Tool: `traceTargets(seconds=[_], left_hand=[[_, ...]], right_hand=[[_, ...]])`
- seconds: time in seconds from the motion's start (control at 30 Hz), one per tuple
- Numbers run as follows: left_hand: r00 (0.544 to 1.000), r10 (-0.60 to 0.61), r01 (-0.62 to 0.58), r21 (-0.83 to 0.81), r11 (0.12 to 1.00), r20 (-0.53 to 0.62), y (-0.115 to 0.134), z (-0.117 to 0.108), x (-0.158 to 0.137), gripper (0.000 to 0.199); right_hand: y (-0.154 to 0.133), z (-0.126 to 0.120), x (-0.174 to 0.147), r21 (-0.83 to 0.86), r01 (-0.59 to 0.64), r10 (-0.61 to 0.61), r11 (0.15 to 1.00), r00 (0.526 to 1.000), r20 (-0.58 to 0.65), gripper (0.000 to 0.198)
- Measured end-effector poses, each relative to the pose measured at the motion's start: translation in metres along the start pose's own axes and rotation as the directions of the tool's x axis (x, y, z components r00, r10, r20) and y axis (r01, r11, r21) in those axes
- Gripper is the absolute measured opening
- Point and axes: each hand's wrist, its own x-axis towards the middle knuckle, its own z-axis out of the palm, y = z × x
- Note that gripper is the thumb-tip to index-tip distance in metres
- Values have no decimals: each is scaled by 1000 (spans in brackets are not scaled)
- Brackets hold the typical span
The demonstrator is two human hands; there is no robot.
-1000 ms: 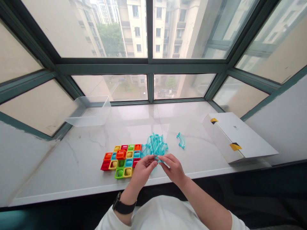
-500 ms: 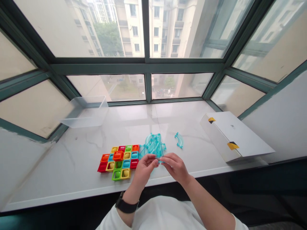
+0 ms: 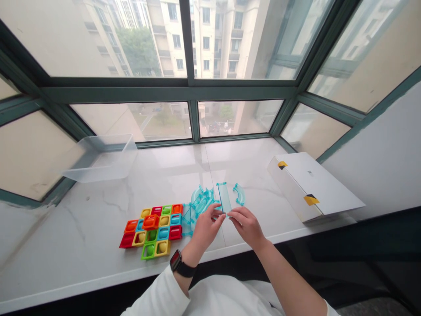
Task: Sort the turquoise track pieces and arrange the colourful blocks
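Observation:
A straight, clear blue track piece (image 3: pixel 224 197) points away from me, its near end between the fingertips of both hands. My left hand (image 3: pixel 208 224) pinches that end from the left, thumb and fingers closed. From the right, my right hand (image 3: pixel 245 224) closes its thumb and fingers on the same end. Just left of the piece lies a pile of clear blue track pieces (image 3: pixel 202 202). A curved clear blue track piece (image 3: pixel 240 194) rests alone to the right. Farther left, colourful hollow blocks (image 3: pixel 163 233) sit grouped together, an orange block (image 3: pixel 151 222) on top.
A clear plastic bin (image 3: pixel 101 171) stands at the back left of the white marble counter (image 3: pixel 98 219). At the right is a white box (image 3: pixel 319 184) with yellow and black tape. Green-framed windows (image 3: pixel 194 87) border the counter's back.
Both hands have shifted right, and the straight track piece now shows clear of the pile, to its right. The view has turned slightly right.

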Motion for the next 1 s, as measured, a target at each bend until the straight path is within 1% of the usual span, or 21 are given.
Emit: traceTargets(seconds=[0.07,0.1,0.13,0.2,0.27,0.3,0.37,0.5,0.77,1.0], left_hand=[[997,71,-71,158,985,6,-7,2,5,39],[992,126,-125,260,957,13,-11,3,8,38],[982,188,-187,364,912,33,-15,4,9,37],[952,286,-300,535,790,111,-24,5,12,35],[930,311,-360,641,677,194,-33,6,13,34],[928,302,-367,677,638,219,-37,7,13,34],[931,270,-360,723,589,243,-42,9,12,32],[942,232,-332,763,554,241,-48,8,9,32],[953,205,-302,779,550,224,-50,-1,5,34],[954,199,-298,787,541,224,-51,-2,2,37]], right_hand=[[10,1,-3,-28,-27,27,999,1000,-7,24],[15,1,-4,-42,-44,43,998,999,-10,24],[21,2,-6,-56,-61,60,997,998,-13,24],[31,5,-8,-83,-94,93,992,996,-19,24],[41,9,-10,-105,-125,124,986,992,-17,24],[45,11,-10,-113,-137,137,984,991,-11,24],[52,17,-10,-122,-153,155,981,988,4,25],[60,28,-9,-123,-177,181,976,983,22,27],[65,48,-3,-112,-255,265,960,961,84,30],[68,60,-5,-152,-250,265,956,960,91,29]])
